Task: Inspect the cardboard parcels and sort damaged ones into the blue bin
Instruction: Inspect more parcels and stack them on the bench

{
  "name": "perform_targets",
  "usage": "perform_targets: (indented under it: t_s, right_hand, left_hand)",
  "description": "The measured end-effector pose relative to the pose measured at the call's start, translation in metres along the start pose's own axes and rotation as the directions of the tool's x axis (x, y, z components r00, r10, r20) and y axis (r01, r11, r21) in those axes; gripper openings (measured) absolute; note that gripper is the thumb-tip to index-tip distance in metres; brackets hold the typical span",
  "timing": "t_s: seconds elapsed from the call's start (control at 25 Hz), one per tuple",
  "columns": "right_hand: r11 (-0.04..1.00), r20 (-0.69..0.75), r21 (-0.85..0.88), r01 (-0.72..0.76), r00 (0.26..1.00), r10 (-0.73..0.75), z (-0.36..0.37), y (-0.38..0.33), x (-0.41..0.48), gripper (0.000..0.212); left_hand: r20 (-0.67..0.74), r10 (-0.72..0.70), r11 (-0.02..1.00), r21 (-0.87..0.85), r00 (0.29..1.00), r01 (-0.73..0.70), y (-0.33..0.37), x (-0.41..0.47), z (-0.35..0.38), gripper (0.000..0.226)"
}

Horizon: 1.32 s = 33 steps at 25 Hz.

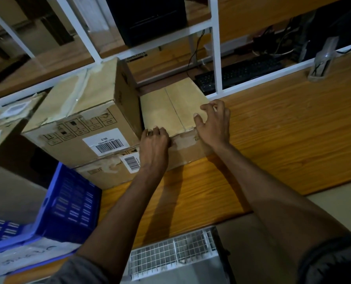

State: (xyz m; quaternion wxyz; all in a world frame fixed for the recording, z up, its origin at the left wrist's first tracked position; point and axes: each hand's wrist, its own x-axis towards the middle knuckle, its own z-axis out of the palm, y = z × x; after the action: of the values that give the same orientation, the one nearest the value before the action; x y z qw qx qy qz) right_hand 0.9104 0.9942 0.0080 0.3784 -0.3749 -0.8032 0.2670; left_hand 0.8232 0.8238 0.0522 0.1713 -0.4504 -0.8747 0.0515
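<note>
A low, flat cardboard parcel point(162, 111) lies on the wooden table point(283, 130), with tape along its front edge and a barcode label on its front face. My left hand point(154, 144) grips its front top edge with curled fingers. My right hand point(213, 124) holds its right front corner, the bent fingers spread over the top and right edge. A taller parcel point(84, 111) with torn tape, handling symbols and a barcode label is stacked on the low parcel's left part. The blue bin point(72, 201) stands at the lower left, off the table's left end.
Another labelled parcel point(4, 119) sits at the far left. A white metal frame point(216, 58) runs behind the parcels, with a black keyboard point(238, 72) and cables beyond it. A white wire-mesh rack point(170, 255) stands below the table's near edge. Something white and wrapped lies in the bin.
</note>
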Motion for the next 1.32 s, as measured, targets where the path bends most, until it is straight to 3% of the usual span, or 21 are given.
perform_targets:
  t_s: [0.12,0.28,0.36,0.44,0.52,0.64,0.72,0.92,1.08,1.16,1.24,1.32]
  right_hand:
    - [1.000,0.063,0.002,-0.004,0.998,0.004,-0.004,0.000,0.001,0.045]
    - [0.994,0.257,0.104,-0.037,0.966,0.009,-0.029,0.002,0.004,0.062]
    - [0.993,0.180,0.108,-0.053,0.983,0.033,-0.042,0.001,-0.005,0.069]
    - [0.996,0.030,0.093,-0.005,1.000,0.002,-0.054,-0.009,-0.024,0.065]
    - [0.986,-0.060,0.152,0.072,0.996,-0.064,-0.062,-0.032,-0.052,0.055]
    - [0.956,-0.006,0.271,0.110,0.994,-0.113,-0.063,-0.077,-0.096,0.040]
    - [0.926,0.053,0.354,0.127,0.986,-0.156,-0.060,-0.111,-0.129,0.032]
    - [0.830,0.190,0.542,0.134,0.942,-0.276,-0.046,-0.212,-0.215,0.024]
    - [0.779,0.236,0.611,0.143,0.906,-0.351,-0.012,-0.293,-0.275,0.016]
    - [0.763,0.198,0.639,0.098,0.937,-0.286,0.006,-0.315,-0.298,0.016]
    - [0.776,0.183,0.627,0.073,0.954,-0.238,0.017,-0.326,-0.315,0.016]
    - [0.812,0.188,0.578,0.078,0.956,-0.226,0.021,-0.327,-0.321,0.017]
  left_hand:
    - [0.043,0.005,0.998,-0.056,0.999,-0.002,-0.001,0.001,0.003,0.039]
    - [0.083,0.102,0.994,-0.056,0.991,-0.098,-0.012,-0.020,-0.003,0.086]
    - [0.009,0.138,0.987,-0.085,0.990,-0.137,-0.020,-0.042,-0.015,0.097]
    - [-0.124,0.074,0.968,-0.228,0.989,-0.101,-0.030,-0.067,-0.030,0.079]
    - [-0.232,-0.108,0.892,-0.452,0.967,-0.009,-0.043,-0.096,-0.045,0.051]
    - [-0.266,-0.348,0.698,-0.714,0.899,0.058,-0.059,-0.139,-0.067,0.029]
    - [-0.255,-0.443,0.615,-0.784,0.859,0.085,-0.074,-0.173,-0.085,0.025]
    - [-0.292,-0.554,0.554,-0.828,0.779,0.084,-0.144,-0.262,-0.107,0.022]
    - [-0.278,-0.685,0.462,-0.880,0.674,0.107,-0.212,-0.330,-0.108,0.018]
    - [-0.245,-0.639,0.460,-0.882,0.729,0.107,-0.232,-0.353,-0.105,0.018]
    - [-0.226,-0.512,0.511,-0.856,0.829,0.082,-0.243,-0.363,-0.098,0.019]
    - [-0.209,-0.413,0.543,-0.838,0.886,0.055,-0.248,-0.358,-0.090,0.021]
